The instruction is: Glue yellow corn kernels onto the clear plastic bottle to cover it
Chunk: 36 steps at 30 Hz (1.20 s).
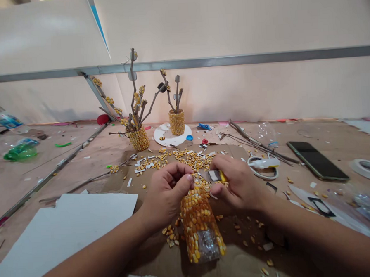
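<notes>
Kernel-covered plastic cylinder (196,212) on cardboard (244,263) over the worktop (84,168), apparently lying on its side between the two hands. Yellow and amber corn kernels coat it in close rows, except for a clear patch (207,240) at the near end. The left hand (169,191) has its grip together at the far end; whether it pinches a kernel cannot be told. The right hand (239,181) has its grip clamped on a small labelled tube (215,176). The step appears to be kernel-by-kernel covering; further placing calls for a steady cylinder and a fine pinch. Loose kernels (189,157) lie around. Beyond stand two kernel-clad pots of twigs, one (138,139) beside the other (177,122), which rests on a white disc (172,141)
</notes>
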Available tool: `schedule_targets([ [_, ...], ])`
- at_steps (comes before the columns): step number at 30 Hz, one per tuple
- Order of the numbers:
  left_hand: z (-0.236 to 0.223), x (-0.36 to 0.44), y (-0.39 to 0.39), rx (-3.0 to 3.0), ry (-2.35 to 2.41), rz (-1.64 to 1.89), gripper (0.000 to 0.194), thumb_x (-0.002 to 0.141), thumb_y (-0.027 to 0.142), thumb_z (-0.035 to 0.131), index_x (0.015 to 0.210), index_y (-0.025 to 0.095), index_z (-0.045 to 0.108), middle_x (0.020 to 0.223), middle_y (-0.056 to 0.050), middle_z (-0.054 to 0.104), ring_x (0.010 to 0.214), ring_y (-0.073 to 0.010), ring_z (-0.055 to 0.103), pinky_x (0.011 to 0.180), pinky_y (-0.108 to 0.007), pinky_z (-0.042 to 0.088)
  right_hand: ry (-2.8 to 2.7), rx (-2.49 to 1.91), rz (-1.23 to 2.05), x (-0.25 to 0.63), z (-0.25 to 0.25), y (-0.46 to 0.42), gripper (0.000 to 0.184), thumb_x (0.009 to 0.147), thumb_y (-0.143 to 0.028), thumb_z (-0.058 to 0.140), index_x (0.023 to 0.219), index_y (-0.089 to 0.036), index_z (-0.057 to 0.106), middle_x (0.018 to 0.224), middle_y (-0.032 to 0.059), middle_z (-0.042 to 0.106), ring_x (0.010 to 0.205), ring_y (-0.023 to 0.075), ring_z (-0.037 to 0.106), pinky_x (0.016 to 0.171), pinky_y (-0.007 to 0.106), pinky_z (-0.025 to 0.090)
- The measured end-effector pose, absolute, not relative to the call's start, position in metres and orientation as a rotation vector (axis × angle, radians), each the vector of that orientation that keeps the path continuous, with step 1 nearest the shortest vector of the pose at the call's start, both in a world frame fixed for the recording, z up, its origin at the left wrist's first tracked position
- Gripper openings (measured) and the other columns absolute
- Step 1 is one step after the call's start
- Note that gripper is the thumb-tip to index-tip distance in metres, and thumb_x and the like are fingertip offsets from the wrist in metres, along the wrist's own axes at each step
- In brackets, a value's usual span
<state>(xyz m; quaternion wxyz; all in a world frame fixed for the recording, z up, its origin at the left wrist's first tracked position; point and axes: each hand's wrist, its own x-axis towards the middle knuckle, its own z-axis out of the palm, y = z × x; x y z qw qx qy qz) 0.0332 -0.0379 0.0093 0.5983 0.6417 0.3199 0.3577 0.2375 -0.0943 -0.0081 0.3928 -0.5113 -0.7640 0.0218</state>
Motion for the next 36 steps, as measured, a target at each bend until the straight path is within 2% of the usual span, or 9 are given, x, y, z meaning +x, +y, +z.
schedule_targets([
  [2, 0.011, 0.034, -0.04, 1.479, 0.715, 0.803, 0.021, 0.084, 0.036, 0.077, 0.085, 0.018, 0.066, 0.067, 0.003, 0.06, 0.06, -0.011, 0.05, 0.059, -0.024, 0.043, -2.006, -1.328, 0.028, 0.239, -0.01, -0.096, 0.072, 0.101, -0.083, 0.023, 0.078, -0.021, 0.051, 0.072, 0.0015, 0.052, 0.061, 0.0154, 0.043, 0.058, 0.03, 0.027],
  [10, 0.012, 0.034, -0.044, 1.44, 0.605, 0.757, 0.027, 0.084, 0.039, 0.083, 0.085, 0.018, 0.067, 0.072, 0.003, 0.061, 0.061, -0.0093, 0.048, 0.056, -0.021, 0.04, -2.072, -1.352, -0.056, 0.235, -0.009, -0.097, 0.07, 0.104, -0.076, 0.03, 0.078, -0.018, 0.059, 0.074, 0.0018, 0.052, 0.059, 0.0139, 0.041, 0.058, 0.028, 0.024],
  [16, 0.007, 0.031, -0.043, 1.46, 0.561, 0.749, 0.02, 0.09, 0.034, 0.076, 0.084, 0.018, 0.066, 0.071, 0.004, 0.058, 0.061, -0.0082, 0.044, 0.055, -0.02, 0.037, -2.054, -1.316, -0.158, 0.231, -0.012, -0.099, 0.07, 0.106, -0.073, 0.032, 0.075, -0.017, 0.06, 0.072, 0.0021, 0.051, 0.059, 0.0138, 0.04, 0.058, 0.029, 0.025],
  [26, 0.011, 0.029, -0.054, 1.502, 0.494, 0.687, 0.01, 0.089, 0.024, 0.072, 0.085, 0.017, 0.067, 0.07, 0.003, 0.058, 0.059, -0.0079, 0.045, 0.053, -0.02, 0.037, -1.677, -1.401, -0.035, 0.258, 0.005, -0.088, 0.061, 0.106, -0.074, 0.029, 0.07, -0.025, 0.038, 0.064, -0.0029, 0.039, 0.059, 0.016, 0.038, 0.059, 0.033, 0.025],
  [28, 0.01, 0.029, -0.049, 1.477, 0.505, 0.708, 0.012, 0.091, 0.026, 0.072, 0.086, 0.016, 0.067, 0.069, 0.003, 0.057, 0.059, -0.0078, 0.045, 0.053, -0.019, 0.037, -1.733, -1.318, 0.064, 0.259, 0.013, -0.09, 0.051, 0.108, -0.064, 0.043, 0.075, -0.024, 0.045, 0.065, -0.0036, 0.042, 0.059, 0.015, 0.039, 0.058, 0.032, 0.029],
  [31, 0.007, 0.03, -0.042, 1.476, 0.519, 0.712, 0.015, 0.092, 0.028, 0.073, 0.087, 0.016, 0.068, 0.07, 0.002, 0.06, 0.061, -0.0085, 0.049, 0.055, -0.02, 0.041, -1.877, -1.05, 0.195, 0.253, 0.022, -0.097, 0.013, 0.101, -0.033, 0.066, 0.096, -0.022, 0.06, 0.076, -0.0028, 0.056, 0.065, 0.0131, 0.051, 0.06, 0.028, 0.04],
  [32, 0.007, 0.03, -0.04, 1.484, 0.519, 0.703, 0.015, 0.093, 0.028, 0.073, 0.087, 0.016, 0.068, 0.07, 0.002, 0.061, 0.061, -0.0088, 0.051, 0.056, -0.02, 0.042, -1.925, -0.953, 0.209, 0.25, 0.023, -0.099, 0.009, 0.098, -0.024, 0.068, 0.105, -0.021, 0.064, 0.083, -0.0011, 0.061, 0.07, 0.0129, 0.056, 0.063, 0.027, 0.044],
  [34, 0.006, 0.03, -0.039, 1.495, 0.515, 0.682, 0.017, 0.095, 0.03, 0.074, 0.087, 0.016, 0.068, 0.071, 0.001, 0.064, 0.062, -0.0089, 0.053, 0.057, -0.02, 0.043, -1.999, -0.809, 0.19, 0.247, 0.024, -0.101, 0.021, 0.096, -0.014, 0.067, 0.116, -0.021, 0.068, 0.096, 0.0033, 0.068, 0.08, 0.013, 0.063, 0.068, 0.025, 0.049],
  [36, 0.005, 0.029, -0.04, 1.495, 0.5, 0.667, 0.019, 0.096, 0.032, 0.074, 0.088, 0.016, 0.07, 0.072, 0.001, 0.065, 0.062, -0.0087, 0.053, 0.057, -0.02, 0.043, -2.077, -0.77, 0.138, 0.246, 0.023, -0.103, 0.02, 0.097, -0.011, 0.064, 0.115, -0.019, 0.07, 0.101, 0.0067, 0.07, 0.083, 0.0135, 0.065, 0.07, 0.025, 0.051],
])
